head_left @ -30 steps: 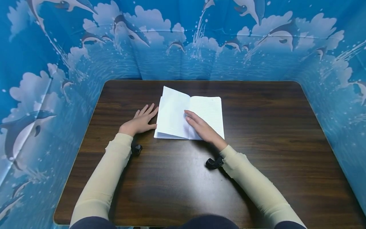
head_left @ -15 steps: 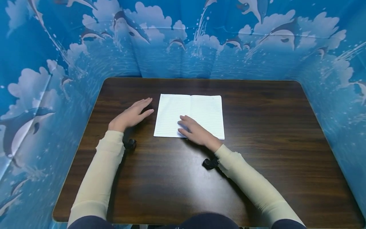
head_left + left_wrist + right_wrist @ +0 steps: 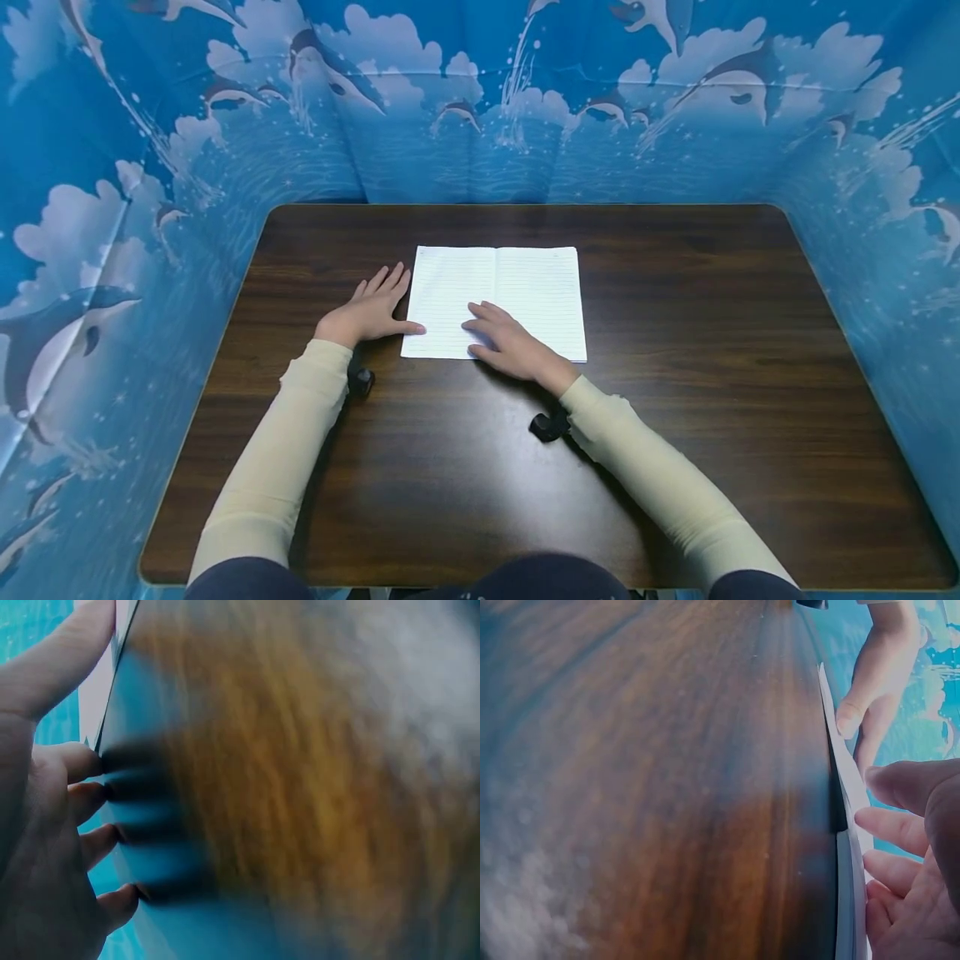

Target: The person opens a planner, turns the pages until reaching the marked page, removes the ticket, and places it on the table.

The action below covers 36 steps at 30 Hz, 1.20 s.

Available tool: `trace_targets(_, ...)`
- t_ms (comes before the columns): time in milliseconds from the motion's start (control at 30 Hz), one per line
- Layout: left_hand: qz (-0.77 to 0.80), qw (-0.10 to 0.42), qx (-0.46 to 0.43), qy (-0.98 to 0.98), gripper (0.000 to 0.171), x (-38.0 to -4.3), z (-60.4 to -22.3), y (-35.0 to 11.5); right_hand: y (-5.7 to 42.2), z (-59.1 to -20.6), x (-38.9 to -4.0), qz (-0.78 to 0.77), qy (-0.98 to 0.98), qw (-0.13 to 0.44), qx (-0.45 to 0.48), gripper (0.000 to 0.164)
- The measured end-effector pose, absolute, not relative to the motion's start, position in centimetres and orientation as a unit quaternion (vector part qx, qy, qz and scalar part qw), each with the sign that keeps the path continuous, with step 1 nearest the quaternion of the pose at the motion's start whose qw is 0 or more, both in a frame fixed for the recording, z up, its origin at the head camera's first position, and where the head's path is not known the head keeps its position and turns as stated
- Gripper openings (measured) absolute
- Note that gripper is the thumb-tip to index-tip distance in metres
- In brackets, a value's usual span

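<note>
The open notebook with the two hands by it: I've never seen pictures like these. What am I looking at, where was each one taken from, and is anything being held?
There's no machine here, just a person's left hand and right hand, both bare. The wide picture comes from a camera worn on the head, looking down. The two tilted, partly blurred ones come from cameras worn on each wrist.

On the dark wooden table lies an open notebook with lined pages; behind hangs a blue dolphin-print cloth. Nothing is gripped: the left thumb overlaps the notebook's left edge, and the right fingers are spread at its left page.
</note>
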<state>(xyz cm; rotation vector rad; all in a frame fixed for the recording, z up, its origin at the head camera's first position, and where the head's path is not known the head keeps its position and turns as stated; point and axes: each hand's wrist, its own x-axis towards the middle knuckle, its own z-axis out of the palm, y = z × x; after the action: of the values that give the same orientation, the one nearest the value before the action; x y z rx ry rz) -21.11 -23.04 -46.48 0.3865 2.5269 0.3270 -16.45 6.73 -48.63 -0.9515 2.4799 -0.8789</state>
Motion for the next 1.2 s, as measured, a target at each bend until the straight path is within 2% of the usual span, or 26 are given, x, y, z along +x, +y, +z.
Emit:
trace_targets(367, 0.121, 0.263, 0.156, 0.944, 0.111, -21.4, -46.3, -22.9, 7.1, -48.3, -17.1, -0.309, 0.871, 0.167, -0.345, 0.047)
trace_targets(500, 0.121, 0.258, 0.159, 0.945, 0.111, -21.7, -46.2, -22.8, 8.0, -48.1, -17.9, -0.355, 0.864, 0.166, -0.316, 0.052)
trace_targets(667, 0.127, 0.25, 0.164, 0.946, 0.111, -22.0, -45.8, -22.5, 11.9, -47.1, -20.1, -0.446, 0.867, 0.088, -0.204, 0.049)
trace_targets(733, 0.132, 0.248, 0.163, 0.946, 0.111, -22.1, -45.7, -22.6, 14.1, -46.8, -21.1, -0.452, 0.877, 0.053, -0.156, 0.046)
trace_targets(800, 0.134, 0.249, 0.161, 0.946, 0.112, -22.0, -45.7, -22.7, 15.9, -46.8, -21.9, -0.432, 0.893, 0.041, -0.117, 0.045)
trace_targets(867, 0.134, 0.252, 0.157, 0.945, 0.113, -21.6, -45.9, -22.9, 17.1, -47.3, -22.4, -0.392, 0.914, 0.055, -0.09, 0.049)
trace_targets(1033, 0.133, 0.265, 0.152, 0.943, 0.113, -20.4, -46.9, -23.3, 18.2, -48.8, -22.7, -0.293, 0.942, 0.146, -0.07, 0.074)
trace_targets(1200, 0.132, 0.259, 0.156, 0.944, 0.114, -20.1, -46.8, -23.5, 17.9, -48.6, -23.2, -0.223, 0.955, 0.178, -0.086, 0.086)
